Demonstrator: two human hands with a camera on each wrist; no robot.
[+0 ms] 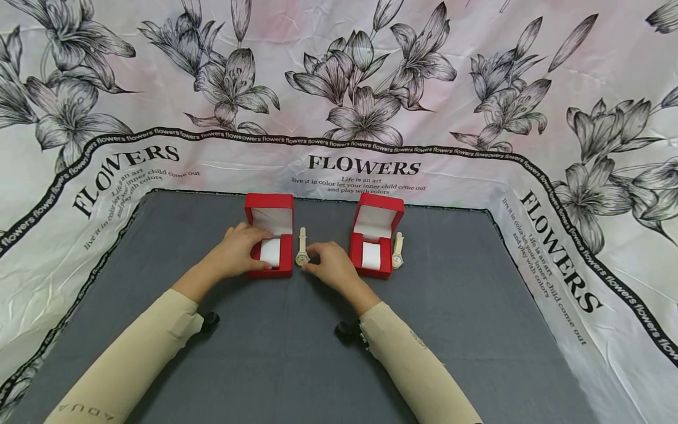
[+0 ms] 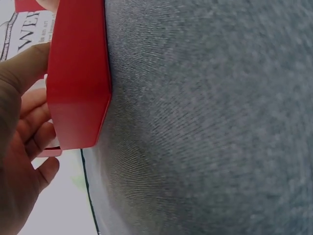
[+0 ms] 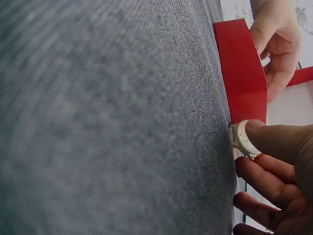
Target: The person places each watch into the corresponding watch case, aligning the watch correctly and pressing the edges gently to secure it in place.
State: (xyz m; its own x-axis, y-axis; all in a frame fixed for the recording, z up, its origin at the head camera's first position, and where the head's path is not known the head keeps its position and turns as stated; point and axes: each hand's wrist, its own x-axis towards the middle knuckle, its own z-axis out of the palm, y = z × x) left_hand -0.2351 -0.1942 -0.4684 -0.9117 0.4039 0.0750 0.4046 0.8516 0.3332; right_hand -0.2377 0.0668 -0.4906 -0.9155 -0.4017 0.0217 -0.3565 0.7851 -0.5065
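Observation:
The left red watch box (image 1: 286, 257) stands with its lid up, a white cushion (image 1: 270, 252) inside. My left hand (image 1: 241, 250) reaches over the box's left side, thumb at the front of the cushion and fingers at its back, pinching it. In the left wrist view, the thumb overlaps the rim of the red box (image 2: 78, 83). Right of this box lies a pale-strapped wristwatch (image 1: 302, 247), its strap stretched away from me. My right hand (image 1: 333, 265) pinches it at the case; in the right wrist view, the thumb covers part of the watch dial (image 3: 243, 137).
A second red watch box (image 1: 378, 273) stands to the right, lid up, with a white cushion (image 1: 371, 256). Another pale watch (image 1: 398, 252) lies against its right side. Grey cloth (image 1: 296, 353) covers the table, and a flower-printed white sheet (image 1: 360, 171) borders it behind.

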